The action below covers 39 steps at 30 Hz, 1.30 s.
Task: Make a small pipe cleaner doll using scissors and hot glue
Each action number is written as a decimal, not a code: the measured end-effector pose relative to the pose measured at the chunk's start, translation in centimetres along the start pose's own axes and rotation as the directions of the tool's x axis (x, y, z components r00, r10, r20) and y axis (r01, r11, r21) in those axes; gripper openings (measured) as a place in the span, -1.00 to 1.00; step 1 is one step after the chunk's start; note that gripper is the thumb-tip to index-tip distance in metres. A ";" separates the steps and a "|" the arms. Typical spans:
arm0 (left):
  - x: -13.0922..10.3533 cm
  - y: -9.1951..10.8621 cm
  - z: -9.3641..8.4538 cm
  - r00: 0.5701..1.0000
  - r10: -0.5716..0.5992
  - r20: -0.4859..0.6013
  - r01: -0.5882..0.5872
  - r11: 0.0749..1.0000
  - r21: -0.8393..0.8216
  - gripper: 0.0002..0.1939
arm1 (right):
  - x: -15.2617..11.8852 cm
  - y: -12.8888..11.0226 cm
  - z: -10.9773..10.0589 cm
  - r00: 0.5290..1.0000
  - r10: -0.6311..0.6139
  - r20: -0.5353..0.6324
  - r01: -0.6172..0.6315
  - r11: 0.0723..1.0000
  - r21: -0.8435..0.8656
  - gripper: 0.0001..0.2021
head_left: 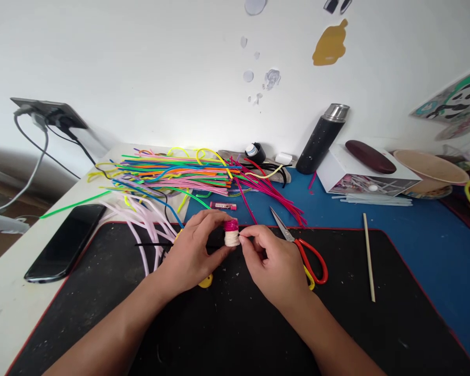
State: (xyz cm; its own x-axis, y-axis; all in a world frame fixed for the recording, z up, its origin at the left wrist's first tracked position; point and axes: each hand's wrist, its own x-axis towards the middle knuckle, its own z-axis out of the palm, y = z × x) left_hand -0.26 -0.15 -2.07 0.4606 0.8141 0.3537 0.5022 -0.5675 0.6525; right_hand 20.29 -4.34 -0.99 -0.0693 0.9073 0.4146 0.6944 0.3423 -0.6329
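Observation:
Over the black mat (235,324), my left hand (196,248) holds a small coiled piece (231,233) between thumb and fingers, magenta on top and cream below. My right hand (272,261) is closed in a pinch at the cream part's right side; a tiny dark end shows at its fingertips, too small to make out. A black strip (152,244) lies or sticks out left of my left hand. Scissors (311,256) with red and yellow handles lie just beyond my right hand. A yellow piece (206,282) shows under my left hand.
Colourful pipe cleaners (180,175) are heaped at the back, pale pink ones (141,224) nearer. A phone (66,243) lies left and a wooden stick (368,258) right. A black flask (321,138), a white box (368,172) and a bowl (431,169) stand at the back right.

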 end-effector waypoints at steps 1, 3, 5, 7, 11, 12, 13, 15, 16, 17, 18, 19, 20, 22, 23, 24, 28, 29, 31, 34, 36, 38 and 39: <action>0.0 0.0 0.0 1.000 -0.005 -0.001 0.005 1.000 -0.004 -0.56 | 0.0 0.0 0.0 1.000 -0.001 0.000 0.001 1.000 -0.001 -0.85; 0.0 0.0 0.0 1.000 -0.011 -0.004 0.011 1.000 -0.013 -0.56 | 0.0 0.0 0.0 1.000 -0.006 -0.003 0.006 1.000 -0.003 -0.85; 0.1 0.1 0.0 1.000 -0.016 -0.011 0.015 1.000 -0.018 -0.56 | 0.1 -0.1 -0.1 1.000 -0.011 -0.007 0.011 1.000 -0.004 -0.86; 0.1 0.1 -0.1 1.000 -0.014 -0.018 0.014 1.000 -0.020 -0.58 | 0.1 -0.1 -0.1 1.000 -0.017 -0.010 0.016 1.000 -0.009 -0.86; 0.2 0.3 -0.2 1.000 0.000 -0.012 0.000 1.000 -0.007 -0.61 | 0.0 -0.2 0.0 1.000 -0.018 -0.008 0.018 1.000 -0.021 -0.87; 0.2 0.3 -0.2 1.000 0.005 -0.010 -0.005 1.000 -0.001 -0.61 | 0.0 -0.1 0.0 1.000 -0.017 -0.008 0.017 1.000 -0.022 -0.87; 0.2 0.3 -0.2 1.000 0.012 -0.009 -0.012 1.000 0.004 -0.62 | -0.1 -0.1 0.0 1.000 -0.015 -0.008 0.015 1.000 -0.023 -0.87; 0.2 0.2 -0.2 1.000 0.023 -0.011 -0.023 1.000 0.009 -0.62 | -0.1 -0.1 0.1 1.000 -0.011 -0.008 0.011 1.000 -0.024 -0.87; 0.2 0.2 -0.1 1.000 0.025 -0.010 -0.025 1.000 0.008 -0.62 | -0.1 0.0 0.1 1.000 -0.008 -0.003 0.008 1.000 -0.024 -0.87; 0.2 0.2 -0.1 1.000 0.025 -0.009 -0.025 1.000 0.007 -0.62 | -0.1 0.0 0.1 1.000 -0.006 0.001 0.006 1.000 -0.024 -0.87; 0.2 0.2 -0.1 1.000 0.021 -0.007 -0.021 1.000 0.005 -0.61 | -0.1 0.0 0.1 1.000 -0.003 0.006 0.003 1.000 -0.025 -0.86; 0.2 0.2 -0.1 1.000 0.017 -0.006 -0.017 1.000 0.002 -0.61 | -0.1 0.0 0.1 1.000 0.000 0.010 0.000 1.000 -0.025 -0.86; 0.2 0.2 -0.1 1.000 0.013 -0.004 -0.013 1.000 -0.002 -0.61 | -0.1 0.0 0.1 1.000 0.001 0.011 -0.001 1.000 -0.026 -0.86; 0.3 0.2 -0.2 1.000 0.009 -0.006 -0.009 1.000 -0.009 -0.61 | -0.1 0.0 0.1 1.000 0.000 0.010 0.000 1.000 -0.025 -0.86; 0.3 0.2 -0.2 1.000 0.007 -0.007 -0.007 1.000 -0.011 -0.61 | -0.1 0.0 0.1 1.000 0.001 0.011 -0.001 1.000 -0.025 -0.86; 0.3 0.2 -0.2 1.000 0.006 -0.007 -0.006 1.000 -0.012 -0.60 | 0.0 0.0 0.1 1.000 0.002 0.014 -0.002 1.000 -0.025 -0.86; 0.3 0.2 -0.2 1.000 0.004 -0.007 -0.004 1.000 -0.009 -0.61 | 0.0 0.0 0.1 1.000 -0.001 0.005 0.001 0.999 -0.033 -0.86; 0.3 0.2 -0.2 1.000 0.004 -0.009 -0.004 1.000 -0.007 -0.62 | 0.0 0.0 0.1 1.000 -0.004 0.003 0.004 1.000 -0.031 -0.86; 0.2 0.2 -0.1 1.000 0.007 -0.014 -0.007 1.000 -0.004 -0.62 | -0.1 0.1 0.1 1.000 -0.006 0.003 0.006 1.000 -0.025 -0.87; 0.2 0.2 -0.1 1.000 0.005 -0.011 -0.005 1.000 -0.004 -0.60 | -0.1 0.1 0.1 1.000 0.001 0.012 -0.001 1.000 -0.021 -0.87; 0.2 0.2 -0.1 1.000 0.002 -0.002 -0.002 1.000 -0.002 -0.60 | -0.1 0.1 0.1 1.000 0.007 0.019 -0.007 1.000 -0.020 -0.87; 0.2 0.2 -0.1 1.000 0.005 0.002 -0.005 1.000 0.005 -0.61 | -0.2 0.1 0.1 1.000 0.013 0.022 -0.012 1.000 -0.019 -0.87; 0.2 0.2 -0.1 1.000 0.007 0.001 -0.007 1.000 0.009 -0.61 | -0.2 0.1 0.1 1.000 0.013 0.021 -0.013 1.000 -0.019 -0.87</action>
State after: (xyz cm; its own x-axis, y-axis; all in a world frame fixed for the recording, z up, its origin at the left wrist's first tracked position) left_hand -0.14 -0.07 -1.76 0.4650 0.8101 0.3571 0.5057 -0.5742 0.6439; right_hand 20.27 -4.41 -1.20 -0.0754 0.9168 0.3921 0.7088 0.3258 -0.6257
